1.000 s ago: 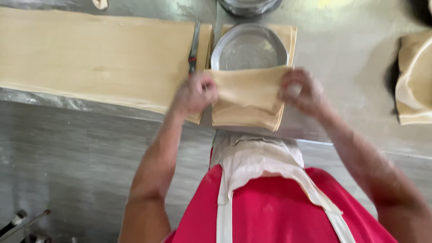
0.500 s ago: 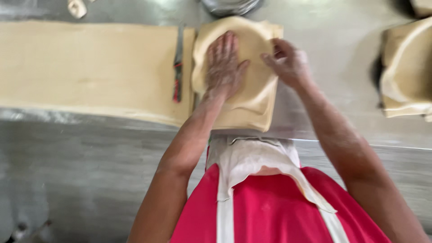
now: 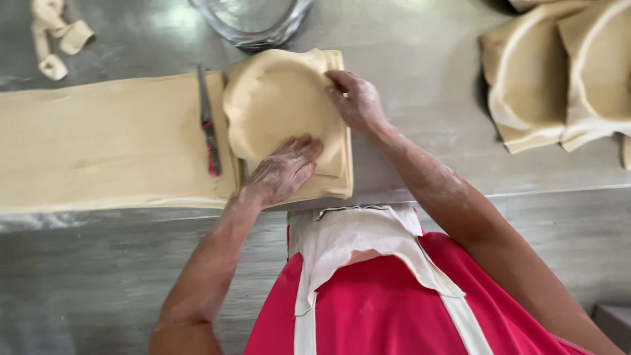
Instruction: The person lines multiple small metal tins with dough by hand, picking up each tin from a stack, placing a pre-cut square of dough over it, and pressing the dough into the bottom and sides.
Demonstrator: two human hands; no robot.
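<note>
Both hands have slid down the dough sheet (image 3: 282, 105) draped over a round pan atop the dough stack (image 3: 338, 181) near the counter (image 3: 420, 92) edge. Left hand (image 3: 282, 172) lies flat, fingers together; right hand (image 3: 355, 102) presses the rim, fingers bent. Hard pressing could tear it. The knife (image 3: 209, 128) crowds the left; open room lies right.

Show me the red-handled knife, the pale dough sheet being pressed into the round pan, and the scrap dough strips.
Red-handled knife (image 3: 209, 135), head view, mid-blade.
Pale dough sheet over the round pan (image 3: 279, 105), head view, its centre.
Scrap dough strips (image 3: 56, 36), head view, curled piece.
</note>
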